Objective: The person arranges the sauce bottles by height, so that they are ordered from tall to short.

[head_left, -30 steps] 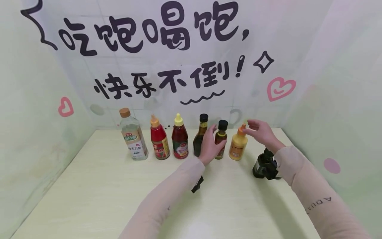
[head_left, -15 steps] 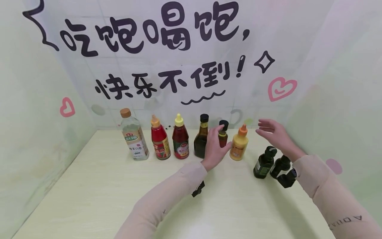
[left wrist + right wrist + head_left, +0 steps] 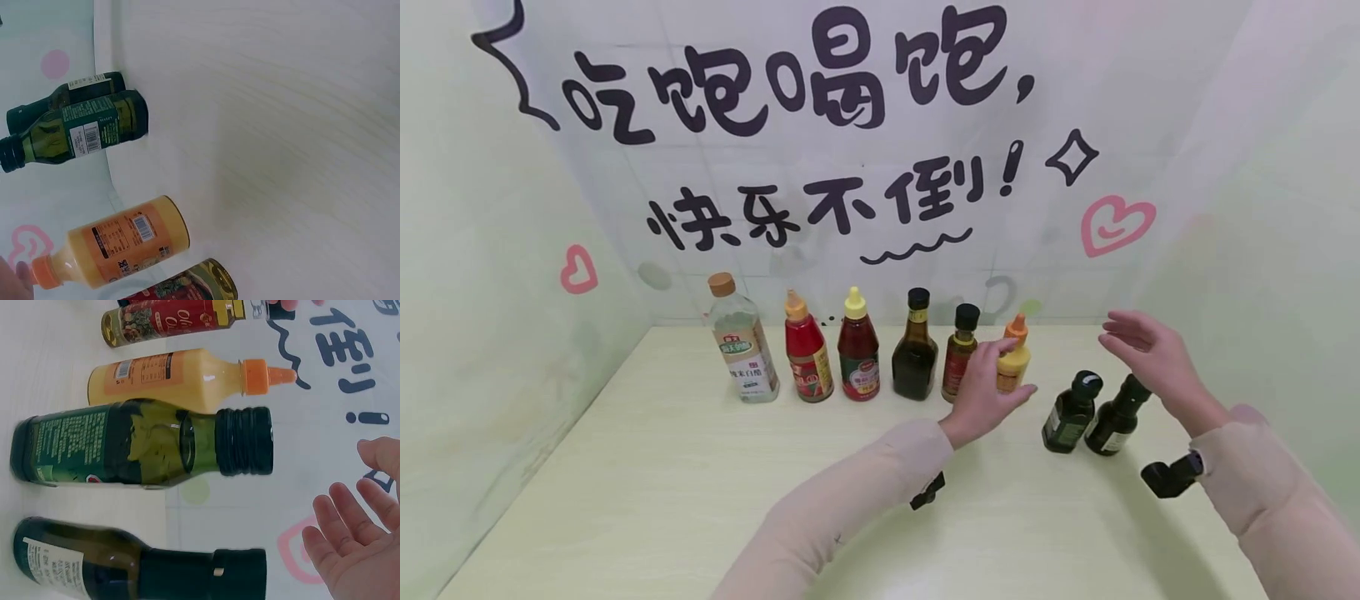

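My left hand reaches over the table with its fingers apart, in front of a yellow squeeze bottle with an orange nozzle, part of which it hides. Just left of that hand stands an olive oil bottle with a red label and black cap. My right hand is raised at the right, its palm turned inward and nothing held. Below and left of it, two dark green bottles stand close together: a squarish one and a slimmer one with a white label.
Along the back of the table stand a clear vinegar bottle, a red sauce bottle, a dark red sauce bottle with yellow nozzle, and a dark brown bottle. A printed curtain hangs behind.
My left hand has moved right, from beside the olive oil bottle to the yellow squeeze bottle. My right hand has drawn away rightward from the yellow bottle, uncovering the two green bottles.
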Tool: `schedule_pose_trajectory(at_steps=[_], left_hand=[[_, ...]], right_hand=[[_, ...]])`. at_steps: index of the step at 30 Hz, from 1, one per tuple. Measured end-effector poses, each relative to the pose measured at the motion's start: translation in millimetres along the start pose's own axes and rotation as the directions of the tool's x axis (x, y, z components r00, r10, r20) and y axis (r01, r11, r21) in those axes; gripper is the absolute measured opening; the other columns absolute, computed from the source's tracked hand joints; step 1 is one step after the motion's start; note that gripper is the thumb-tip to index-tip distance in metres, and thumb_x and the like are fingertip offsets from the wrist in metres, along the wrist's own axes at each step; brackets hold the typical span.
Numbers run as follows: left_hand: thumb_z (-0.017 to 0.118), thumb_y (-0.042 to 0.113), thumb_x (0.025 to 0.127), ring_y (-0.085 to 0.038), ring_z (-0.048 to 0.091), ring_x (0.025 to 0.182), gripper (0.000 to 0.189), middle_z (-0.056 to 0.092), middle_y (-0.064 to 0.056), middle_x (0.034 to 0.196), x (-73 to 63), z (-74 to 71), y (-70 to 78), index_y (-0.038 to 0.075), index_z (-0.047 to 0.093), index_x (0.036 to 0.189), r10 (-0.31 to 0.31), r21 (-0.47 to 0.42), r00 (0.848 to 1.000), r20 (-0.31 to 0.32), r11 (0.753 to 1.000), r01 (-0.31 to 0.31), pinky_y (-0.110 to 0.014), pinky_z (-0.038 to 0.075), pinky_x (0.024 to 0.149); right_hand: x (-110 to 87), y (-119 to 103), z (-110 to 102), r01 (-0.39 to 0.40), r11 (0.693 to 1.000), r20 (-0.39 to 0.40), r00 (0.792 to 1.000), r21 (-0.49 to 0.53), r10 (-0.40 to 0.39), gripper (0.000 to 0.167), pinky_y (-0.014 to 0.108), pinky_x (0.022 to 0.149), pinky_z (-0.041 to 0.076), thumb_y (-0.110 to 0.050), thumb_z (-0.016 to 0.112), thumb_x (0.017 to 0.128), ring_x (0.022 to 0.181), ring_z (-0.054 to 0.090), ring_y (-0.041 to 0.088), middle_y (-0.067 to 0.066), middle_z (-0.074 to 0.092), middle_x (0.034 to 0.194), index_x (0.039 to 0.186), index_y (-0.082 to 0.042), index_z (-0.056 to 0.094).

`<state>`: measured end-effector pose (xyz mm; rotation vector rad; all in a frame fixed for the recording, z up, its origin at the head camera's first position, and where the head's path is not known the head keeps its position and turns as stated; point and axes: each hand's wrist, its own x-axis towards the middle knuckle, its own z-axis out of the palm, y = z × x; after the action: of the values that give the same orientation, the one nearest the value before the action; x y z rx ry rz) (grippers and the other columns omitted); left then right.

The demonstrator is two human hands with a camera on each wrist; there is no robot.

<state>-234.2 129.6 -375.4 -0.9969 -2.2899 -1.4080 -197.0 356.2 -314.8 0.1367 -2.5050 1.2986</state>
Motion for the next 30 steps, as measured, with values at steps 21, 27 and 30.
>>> schedule_pose_trajectory(at_steps=[21,27,30], left_hand=[[0.063,0.033,0.081,-0.006,0.037,0.118,0.065,0.041,0.004,0.13,9.5,45.1,24.3,0.015,0.032,0.134,-0.08,-0.005,0.946,0.313,0.996,0.086,-0.017,0.032,0.094],[0.064,0.031,0.081,-0.004,0.036,0.119,0.063,0.04,0.004,0.131,15.9,54.3,26.8,0.014,0.033,0.133,-0.082,-0.025,0.953,0.29,0.995,0.094,-0.016,0.032,0.093],[0.064,0.031,0.081,-0.005,0.038,0.118,0.061,0.042,0.003,0.131,19.5,57.2,25.5,0.015,0.035,0.133,-0.093,-0.04,0.955,0.283,0.993,0.109,-0.016,0.034,0.091]], right_hand=[[-33.1,69.0,-7.7,-0.068,0.996,-0.055,0.996,0.051,0.07,0.039,0.006,0.067,0.039,-0.021,0.06,0.085,0.085,0.048,-0.014,-0.025,0.053,0.097,0.119,-0.004,0.052],[-35.9,75.5,-6.6,-0.108,0.994,-0.074,0.991,0.032,0.111,0.04,0.007,0.065,0.04,-0.027,0.061,0.084,0.085,0.047,-0.014,-0.007,0.053,0.113,0.119,-0.009,0.055],[-37.9,69.4,-6.2,-0.155,0.987,-0.088,0.985,-0.038,0.151,0.044,0.008,0.063,0.041,-0.03,0.061,0.083,0.081,0.047,-0.015,0.006,0.051,0.118,0.118,-0.004,0.055]])
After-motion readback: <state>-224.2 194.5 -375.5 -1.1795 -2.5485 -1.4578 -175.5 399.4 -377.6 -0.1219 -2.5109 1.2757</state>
